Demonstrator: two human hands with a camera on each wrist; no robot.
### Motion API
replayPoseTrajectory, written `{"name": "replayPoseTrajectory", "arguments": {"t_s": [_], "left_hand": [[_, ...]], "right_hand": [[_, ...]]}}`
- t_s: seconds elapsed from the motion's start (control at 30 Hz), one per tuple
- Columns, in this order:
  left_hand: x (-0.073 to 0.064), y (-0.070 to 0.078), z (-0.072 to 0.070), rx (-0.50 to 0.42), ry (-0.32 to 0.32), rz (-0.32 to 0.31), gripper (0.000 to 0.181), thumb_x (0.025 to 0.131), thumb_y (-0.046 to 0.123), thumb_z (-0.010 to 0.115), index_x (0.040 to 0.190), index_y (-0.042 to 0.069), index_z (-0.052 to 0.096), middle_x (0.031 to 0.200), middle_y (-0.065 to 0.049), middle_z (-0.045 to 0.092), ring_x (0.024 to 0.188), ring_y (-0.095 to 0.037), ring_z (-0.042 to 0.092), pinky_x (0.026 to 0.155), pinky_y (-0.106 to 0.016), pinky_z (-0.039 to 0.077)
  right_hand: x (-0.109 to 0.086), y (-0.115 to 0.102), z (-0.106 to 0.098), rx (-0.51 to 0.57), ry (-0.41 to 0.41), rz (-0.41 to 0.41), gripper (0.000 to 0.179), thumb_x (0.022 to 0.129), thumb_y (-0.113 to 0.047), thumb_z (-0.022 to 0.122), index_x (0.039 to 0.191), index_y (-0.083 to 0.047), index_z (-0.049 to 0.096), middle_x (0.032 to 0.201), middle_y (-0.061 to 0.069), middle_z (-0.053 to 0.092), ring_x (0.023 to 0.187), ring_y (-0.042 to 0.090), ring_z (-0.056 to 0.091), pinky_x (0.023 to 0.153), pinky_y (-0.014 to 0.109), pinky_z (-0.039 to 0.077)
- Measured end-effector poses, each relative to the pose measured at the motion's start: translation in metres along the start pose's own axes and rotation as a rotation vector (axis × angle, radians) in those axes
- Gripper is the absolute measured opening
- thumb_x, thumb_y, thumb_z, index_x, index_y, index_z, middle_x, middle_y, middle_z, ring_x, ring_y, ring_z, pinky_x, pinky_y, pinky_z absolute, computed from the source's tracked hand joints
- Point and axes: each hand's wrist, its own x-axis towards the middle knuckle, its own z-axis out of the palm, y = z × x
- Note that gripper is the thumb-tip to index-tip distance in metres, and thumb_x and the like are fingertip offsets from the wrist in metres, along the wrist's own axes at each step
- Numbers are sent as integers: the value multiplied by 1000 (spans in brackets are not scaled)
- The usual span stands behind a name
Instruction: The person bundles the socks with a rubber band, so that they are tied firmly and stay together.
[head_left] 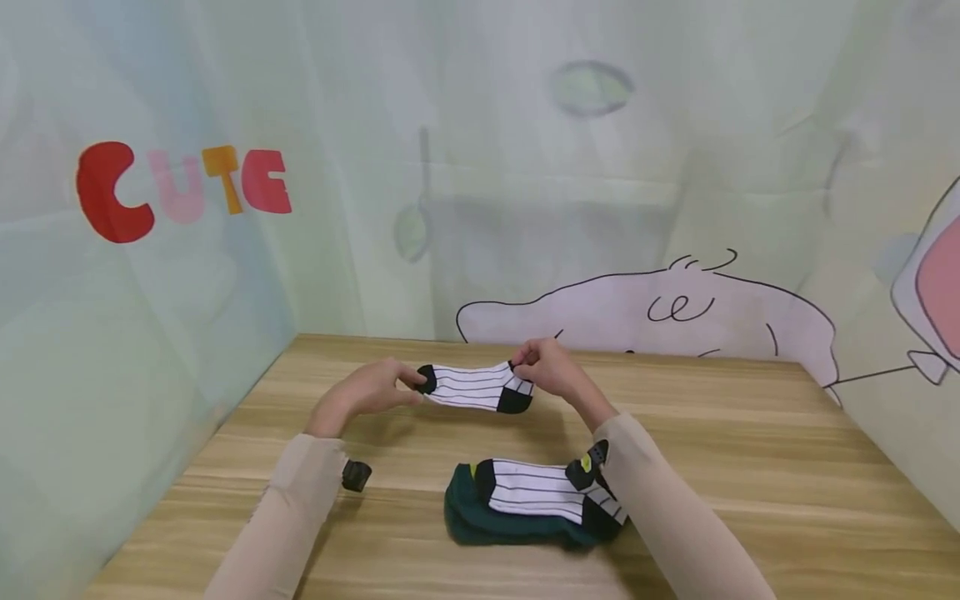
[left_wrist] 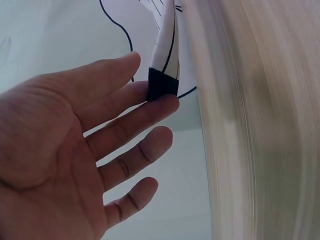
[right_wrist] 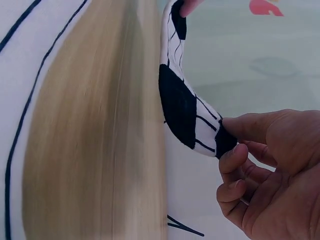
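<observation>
A white sock (head_left: 468, 388) with thin dark stripes and black toe, heel and cuff is stretched sideways above the table. At its black cuff, my right hand (right_wrist: 270, 160) pinches the edge between thumb and fingers. The black toe (left_wrist: 163, 84) lies against the index and middle fingers of my left hand (left_wrist: 95, 135), whose fingers are fairly straight, with the thumb apart from the fabric. Nearer to me, a matching striped sock (head_left: 536, 490) lies flat on dark green socks (head_left: 468, 517). My right forearm partly covers that pile's right end.
The wooden table (head_left: 390, 533) runs back to a printed fabric backdrop (head_left: 360, 167) with a cartoon figure and colored letters. A small black device (head_left: 356, 476) sits at the left wrist, beside the sleeve (head_left: 300, 483).
</observation>
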Motion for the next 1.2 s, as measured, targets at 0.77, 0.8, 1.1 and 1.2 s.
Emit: {"name": "replayPoseTrajectory", "arguments": {"t_s": [0.77,0.8,1.1,1.2], "left_hand": [[2,5,3,-13,25,186,38,94,26,71,128,10,69,83,-1,58,67,-15,47,59,-29,38],[2,6,3,-20,26,192,37,94,26,71,128,10,69,86,-1,61,68,-15,48,59,-30,39],[2,13,1,-104,51,211,32,95,23,71,126,14,71,100,-2,68,79,-21,53,63,-33,44],[2,15,1,-127,65,227,31,95,23,71,124,14,72,109,-1,69,86,-22,55,67,-34,46]], "right_hand": [[-29,1,-19,-39,48,-36,9,93,-10,68,101,-6,68,96,7,67,84,21,57,68,31,47],[-30,1,-21,-36,50,-42,10,93,-10,68,101,-6,68,97,7,67,84,21,57,68,31,47],[-43,9,-33,-16,63,-107,9,93,-10,68,100,-5,68,95,7,67,87,20,59,73,32,48],[-47,10,-37,3,64,-122,9,93,-9,68,101,-4,67,96,7,66,86,21,58,71,32,48]]}}
